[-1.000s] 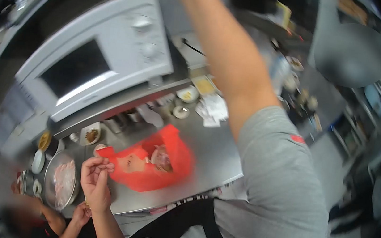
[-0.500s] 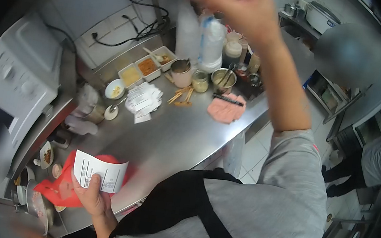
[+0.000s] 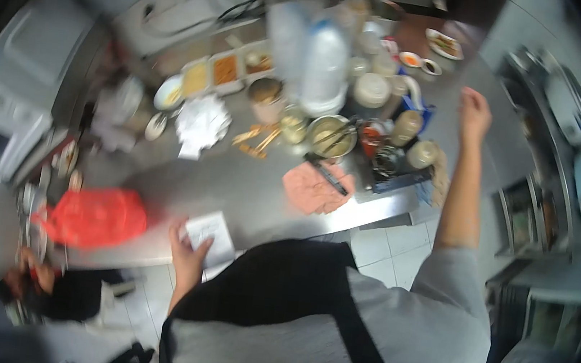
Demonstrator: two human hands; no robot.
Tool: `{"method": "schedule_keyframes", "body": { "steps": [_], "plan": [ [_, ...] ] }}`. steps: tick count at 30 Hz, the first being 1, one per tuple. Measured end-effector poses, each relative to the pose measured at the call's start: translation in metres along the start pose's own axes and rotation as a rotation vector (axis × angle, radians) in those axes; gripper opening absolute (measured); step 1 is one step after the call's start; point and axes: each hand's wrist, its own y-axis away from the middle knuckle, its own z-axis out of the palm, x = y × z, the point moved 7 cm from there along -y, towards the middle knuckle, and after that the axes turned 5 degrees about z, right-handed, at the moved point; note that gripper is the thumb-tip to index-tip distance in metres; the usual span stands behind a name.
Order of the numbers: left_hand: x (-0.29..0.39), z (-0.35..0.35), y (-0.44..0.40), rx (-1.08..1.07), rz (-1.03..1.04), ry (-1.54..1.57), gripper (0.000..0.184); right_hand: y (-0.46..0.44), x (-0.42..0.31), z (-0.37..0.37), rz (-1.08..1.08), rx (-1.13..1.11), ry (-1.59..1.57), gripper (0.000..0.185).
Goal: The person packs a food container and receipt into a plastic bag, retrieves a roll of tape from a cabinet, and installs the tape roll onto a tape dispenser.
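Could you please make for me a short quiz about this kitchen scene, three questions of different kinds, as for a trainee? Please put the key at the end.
1. Multiple choice: what does the person's left hand hold?
a) a ladle
b) a white slip
c) a bottle

2. True or false: the black marker lies on the pink cloth.

3. Fill in the colour: the bag on the metal counter is ____.

Key: 1 b; 2 true; 3 red.
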Motion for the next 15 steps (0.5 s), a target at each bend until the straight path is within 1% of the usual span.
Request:
{"method": "schedule_keyframes", "body": {
  "steps": [1,2,3,4,5,6,8,10,11,12,13,14,15],
  "plan": [
    [0.020,0.008,-0.002,0.039,0.181,-0.087,0.070,0.022,-0.036,-0.007,-0.059,0.011,-0.090,0.020],
    [0.027,0.006,-0.007,0.097,0.459,-0.448,0.070,0.048,-0.067,-0.012,-0.092,0.015,-0.239,0.021],
    [0.024,0.013,-0.010,0.069,0.205,-0.094,0.067,0.065,-0.079,-0.015,-0.098,-0.018,-0.343,0.022],
    [0.037,0.021,-0.011,0.082,0.213,0.006,0.064,0.082,-0.088,-0.017,-0.149,-0.070,-0.380,0.021],
    [0.045,0.027,-0.014,0.091,0.243,0.014,0.064,0.093,-0.094,-0.020,-0.221,-0.135,-0.381,0.020],
    [0.053,0.032,-0.013,0.100,0.223,0.043,0.055,0.103,-0.100,-0.022,-0.241,-0.137,-0.355,0.020],
    [0.040,0.032,-0.013,0.073,0.157,-0.015,0.029,0.101,-0.090,-0.026,-0.205,-0.182,-0.310,0.021],
    [0.041,0.034,-0.006,0.052,0.226,-0.234,0.015,0.092,-0.076,-0.030,-0.032,-0.215,-0.297,0.022],
    [0.042,0.038,-0.004,0.012,0.276,-0.331,0.010,0.092,-0.079,-0.031,-0.011,-0.282,-0.177,0.022],
    [0.029,0.040,-0.002,-0.017,0.267,-0.247,0.013,0.087,-0.077,-0.031,0.016,-0.343,-0.056,0.023],
    [0.018,0.040,0.003,-0.053,0.270,-0.210,0.015,0.074,-0.051,-0.028,0.075,-0.416,0.021,0.022],
    [0.007,0.038,0.009,-0.077,0.204,-0.248,0.016,0.063,-0.030,-0.024,0.110,-0.501,0.083,0.022],
    [-0.004,0.035,0.018,-0.074,0.071,-0.162,0.016,0.051,-0.002,-0.020,0.183,-0.550,0.152,0.023]
  ]
}}
